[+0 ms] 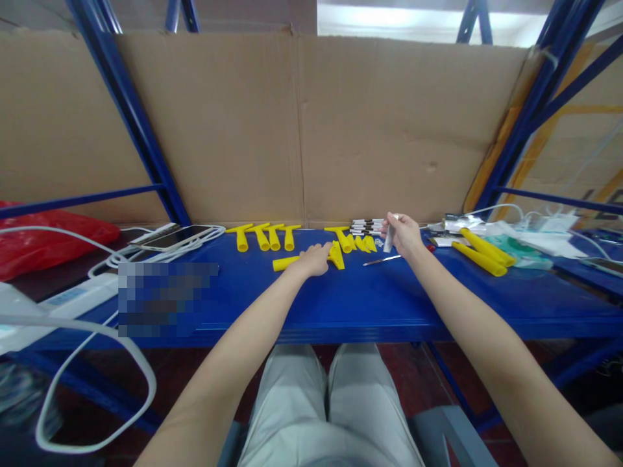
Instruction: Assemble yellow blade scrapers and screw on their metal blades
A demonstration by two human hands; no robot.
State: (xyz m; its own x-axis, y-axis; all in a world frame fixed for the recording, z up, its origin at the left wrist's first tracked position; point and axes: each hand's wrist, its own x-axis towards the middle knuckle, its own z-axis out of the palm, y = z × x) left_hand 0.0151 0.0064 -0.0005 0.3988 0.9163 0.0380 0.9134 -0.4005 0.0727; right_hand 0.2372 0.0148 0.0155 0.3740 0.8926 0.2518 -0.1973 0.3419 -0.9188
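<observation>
My left hand point(315, 259) is closed over a yellow T-shaped plastic tool point(283, 264) lying on the blue table; its handle points left and its wide head shows past my fingers. Raised over the table, my right hand point(405, 232) pinches a small, pale, flat strip or packet point(389, 241). Beneath that hand lies a thin metal shaft point(382, 261), with a red end partly hidden by my wrist. Between my hands are another yellow T-shaped tool point(345, 241), several small yellow wedge pieces point(364, 244) and a stack of black-and-white packets point(365, 227).
Several yellow T-shaped tools point(263, 238) stand in a row at the back left. Yellow tubes point(481, 253) lie by plastic bags point(528, 243) at right. A phone point(180, 237), white cables point(207, 235) and a red bag point(53, 240) are at left. Cardboard point(302, 130) walls the back.
</observation>
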